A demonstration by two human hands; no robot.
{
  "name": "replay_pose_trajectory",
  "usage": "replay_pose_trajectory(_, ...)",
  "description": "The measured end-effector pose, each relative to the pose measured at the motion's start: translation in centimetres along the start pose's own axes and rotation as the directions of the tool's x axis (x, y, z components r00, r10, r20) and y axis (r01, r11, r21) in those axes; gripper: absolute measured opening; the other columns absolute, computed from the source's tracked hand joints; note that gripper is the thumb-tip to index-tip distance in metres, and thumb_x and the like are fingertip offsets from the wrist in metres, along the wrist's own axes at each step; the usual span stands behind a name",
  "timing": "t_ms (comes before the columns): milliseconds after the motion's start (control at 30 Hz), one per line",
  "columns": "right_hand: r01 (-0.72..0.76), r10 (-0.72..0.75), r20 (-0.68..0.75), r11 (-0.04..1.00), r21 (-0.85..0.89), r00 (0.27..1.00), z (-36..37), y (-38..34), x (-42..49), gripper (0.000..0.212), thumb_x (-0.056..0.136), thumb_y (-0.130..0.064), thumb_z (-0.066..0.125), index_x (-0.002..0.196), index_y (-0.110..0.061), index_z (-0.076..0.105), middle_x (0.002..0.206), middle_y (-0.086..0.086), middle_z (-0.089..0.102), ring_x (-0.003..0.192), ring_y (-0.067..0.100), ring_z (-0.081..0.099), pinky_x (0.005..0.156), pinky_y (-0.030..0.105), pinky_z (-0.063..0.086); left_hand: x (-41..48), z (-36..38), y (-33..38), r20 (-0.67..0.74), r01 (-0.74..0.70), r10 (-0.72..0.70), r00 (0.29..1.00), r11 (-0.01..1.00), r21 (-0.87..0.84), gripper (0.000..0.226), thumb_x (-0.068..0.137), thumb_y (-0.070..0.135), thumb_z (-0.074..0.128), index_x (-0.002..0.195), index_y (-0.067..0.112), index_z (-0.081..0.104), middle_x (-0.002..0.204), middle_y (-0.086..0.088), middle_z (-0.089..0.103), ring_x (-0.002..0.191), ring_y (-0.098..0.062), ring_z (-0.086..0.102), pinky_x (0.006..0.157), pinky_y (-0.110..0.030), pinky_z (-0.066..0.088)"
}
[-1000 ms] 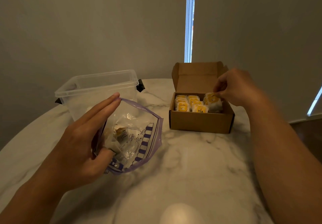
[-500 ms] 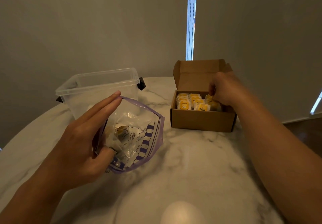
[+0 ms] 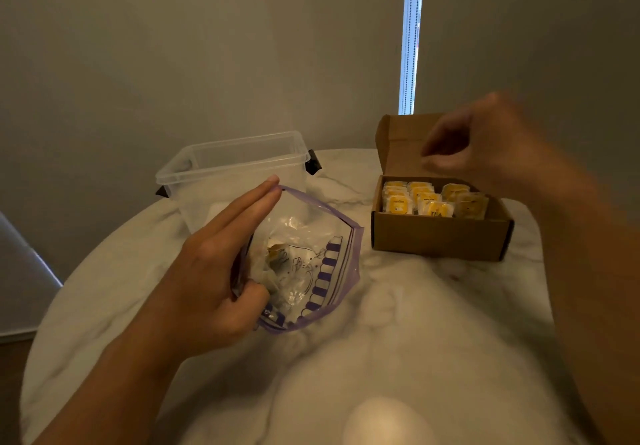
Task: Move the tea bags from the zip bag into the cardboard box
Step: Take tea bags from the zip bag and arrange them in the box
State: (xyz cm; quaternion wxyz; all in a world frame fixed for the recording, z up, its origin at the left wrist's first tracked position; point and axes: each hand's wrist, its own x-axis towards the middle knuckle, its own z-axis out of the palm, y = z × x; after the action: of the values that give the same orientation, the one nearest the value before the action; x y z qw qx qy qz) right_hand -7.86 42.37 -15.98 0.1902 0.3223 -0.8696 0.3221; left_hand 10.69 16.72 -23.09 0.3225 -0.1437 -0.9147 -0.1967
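Left of the cardboard box (image 3: 436, 237), the left hand (image 3: 207, 282) pinches the zip bag (image 3: 325, 271) with tea bags (image 3: 277, 252) inside, the blurry right hand (image 3: 485, 147) above the box looks empty and loosely curled, and a slipped pinch could flop the bag shut.

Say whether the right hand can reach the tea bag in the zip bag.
Probably yes: the left hand holds the zip bag open, the tea bag shows inside, the right hand looks empty.
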Motion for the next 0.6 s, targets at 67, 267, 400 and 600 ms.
replay_pose_trajectory(67,0.055,-0.070,0.099,0.987,0.151,0.993,0.0,-3.2,-1.6,0.011,0.074,-0.019,0.081,0.080,-0.026,0.076,0.074,-0.013,0.071,0.070,0.002,0.068,0.067,0.023,0.058,0.0,0.0,0.0,0.004,0.010,-0.010,1.000,1.000,0.002,0.083,0.072,0.024,0.048,0.153,0.010,0.033,0.160,0.004,0.032,0.147,-0.013,0.031,0.099,-0.052,0.052)
replay_pose_trajectory(267,0.127,-0.233,0.398,0.953,0.276,0.887,5.5,-9.1,-5.4,0.014,0.083,-0.018,0.075,0.095,-0.025,0.076,0.086,-0.009,0.074,0.078,0.001,0.068,0.074,0.019,0.058,0.1,-0.3,0.3,-0.006,0.008,-0.008,1.000,1.000,0.014,0.082,0.072,0.025,0.047,0.151,0.007,0.035,0.159,0.001,0.034,0.146,-0.012,0.032,0.093,-0.051,0.056)
replay_pose_trajectory(400,0.178,-0.231,0.403,0.970,0.164,0.886,9.9,-10.3,-5.9,0.019,0.088,-0.020,0.069,0.107,-0.020,0.074,0.097,0.003,0.071,0.086,0.017,0.066,0.080,0.034,0.058,0.1,-0.3,0.5,-0.015,-0.004,0.004,1.000,1.000,0.011,0.082,0.072,0.024,0.048,0.152,0.007,0.034,0.159,0.000,0.033,0.147,-0.012,0.031,0.096,-0.051,0.054)
replay_pose_trajectory(600,0.198,-0.210,0.409,0.978,0.073,0.888,13.4,-10.7,-5.2,0.029,0.085,-0.018,0.073,0.113,-0.015,0.066,0.105,0.010,0.063,0.088,0.027,0.063,0.081,0.039,0.057,0.0,-0.1,0.3,-0.011,-0.014,0.014,1.000,0.999,0.030,0.084,0.070,0.022,0.047,0.151,0.006,0.034,0.159,-0.001,0.033,0.148,-0.014,0.029,0.113,-0.040,0.038)
